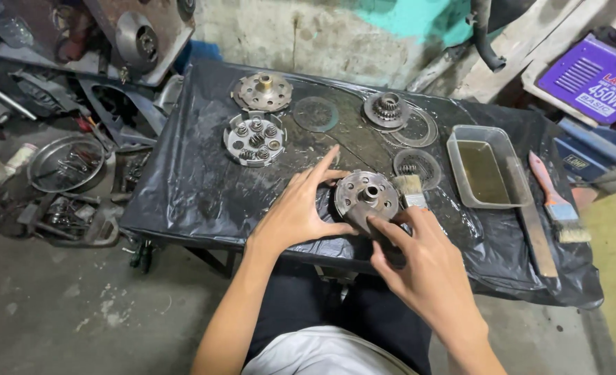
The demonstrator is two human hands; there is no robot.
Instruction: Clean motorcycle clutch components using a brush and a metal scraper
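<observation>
Nearest the camera, the right hand (419,260) closes its fingers around the handle of a small paintbrush (410,191), whose pale bristles point toward twelve o'clock, its long axis running near to far. Just beside it at nine o'clock, the left hand (301,208) lies spread, fingertips touching the rim of a round metal clutch hub (365,194) that rests flat, its centre bore facing up.

Both sit at the near edge of a desk (183,187) draped in crumpled black plastic sheeting (wet and oily in places), above a stained concrete floor (65,312). Beyond the desk stands a rough grey wall with a patch of teal paint.

At two o'clock from the hub lies a rectangular metal tray (487,170) of brownish liquid; a purple box with white lettering (592,80) sits well apart, far right.
</observation>
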